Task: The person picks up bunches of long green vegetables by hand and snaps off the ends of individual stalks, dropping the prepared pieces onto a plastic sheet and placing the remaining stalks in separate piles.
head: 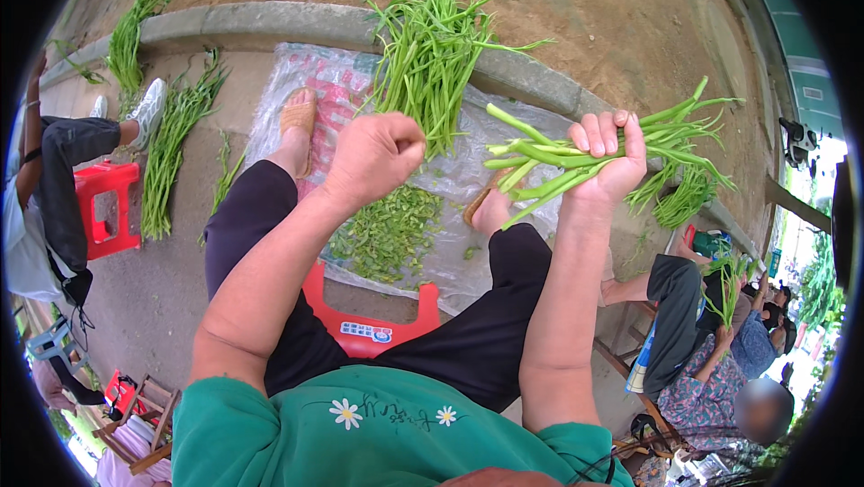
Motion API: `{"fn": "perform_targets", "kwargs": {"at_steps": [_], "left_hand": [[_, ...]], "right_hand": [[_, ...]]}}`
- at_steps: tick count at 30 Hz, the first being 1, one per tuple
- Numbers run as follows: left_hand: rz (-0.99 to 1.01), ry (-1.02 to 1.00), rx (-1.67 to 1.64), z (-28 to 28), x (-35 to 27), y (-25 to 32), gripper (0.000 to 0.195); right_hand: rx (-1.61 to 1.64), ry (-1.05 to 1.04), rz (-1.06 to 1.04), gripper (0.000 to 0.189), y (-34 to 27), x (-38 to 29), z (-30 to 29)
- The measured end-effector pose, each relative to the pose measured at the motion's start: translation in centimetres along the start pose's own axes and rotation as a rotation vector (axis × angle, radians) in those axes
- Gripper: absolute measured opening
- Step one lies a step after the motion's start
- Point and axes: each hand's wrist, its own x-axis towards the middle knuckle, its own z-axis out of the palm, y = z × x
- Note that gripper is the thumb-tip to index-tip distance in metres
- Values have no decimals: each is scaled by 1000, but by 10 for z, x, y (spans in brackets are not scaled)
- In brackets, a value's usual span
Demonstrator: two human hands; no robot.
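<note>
My left hand (381, 156) hangs above the plastic sheet, its fingers curled closed, and nothing shows in it. My right hand (607, 156) is raised on the right, gripping a bunch of green leafy-vegetable stalks (563, 157); their cut ends point left and the thinner tips right. Beyond my left hand, a large heap of the same long stalks (428, 75) lies across the sheet's far edge and the stone curb. A pile of loose green leaves and short pieces (388, 234) rests on the plastic sheet (472, 271) between my feet, partly behind my left hand and forearm.
I sit on a red plastic stool (368, 332). A concrete curb (256, 21) borders bare soil. More stalks (172, 156) lie at the left, near another person's shoe (150, 112) and a red stool (111, 210). At the right, a seated person (702, 379) holds stalks; another bundle (685, 193) lies near the curb.
</note>
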Motion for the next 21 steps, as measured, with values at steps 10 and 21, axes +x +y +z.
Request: {"fn": "perform_targets", "kwargs": {"at_steps": [10,21], "left_hand": [[-26,-519,560,9,-7,3,7],[-211,-546,-441,-3,-19,25,18]], "right_hand": [[1,17,67,17,10,-2,4],[-95,66,54,20,18,-5,9]]}}
